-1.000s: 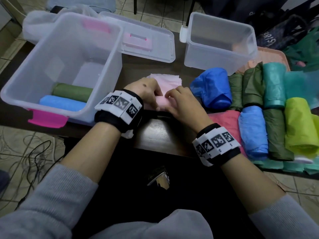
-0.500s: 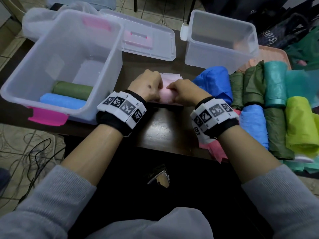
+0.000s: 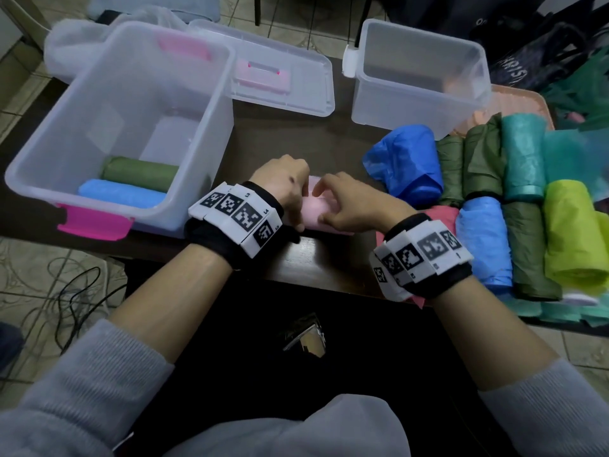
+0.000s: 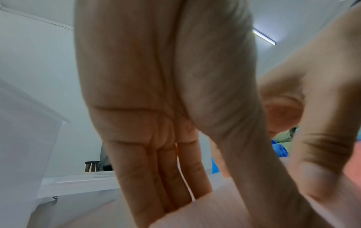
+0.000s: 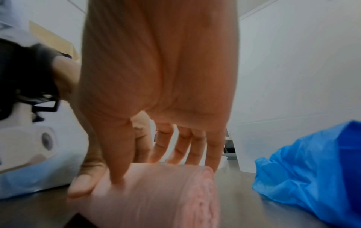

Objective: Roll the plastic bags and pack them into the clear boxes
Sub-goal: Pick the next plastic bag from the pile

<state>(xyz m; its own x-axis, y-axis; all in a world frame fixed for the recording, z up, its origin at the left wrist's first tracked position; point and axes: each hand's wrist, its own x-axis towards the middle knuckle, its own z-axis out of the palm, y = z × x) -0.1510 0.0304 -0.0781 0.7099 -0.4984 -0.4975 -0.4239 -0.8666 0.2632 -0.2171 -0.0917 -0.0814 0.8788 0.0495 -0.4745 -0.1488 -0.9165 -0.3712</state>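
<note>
Two clear boxes (image 3: 131, 103) sit on your dark table (image 3: 316, 258), over a tiled floor (image 3: 43, 285). Your left hand (image 3: 283, 186) and right hand (image 3: 349, 202) grip the soft pink roll (image 3: 316, 212) at the near middle.

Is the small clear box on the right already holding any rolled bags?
No, the small box looks empty in the head view; two rolls lie only in the big box.
</note>
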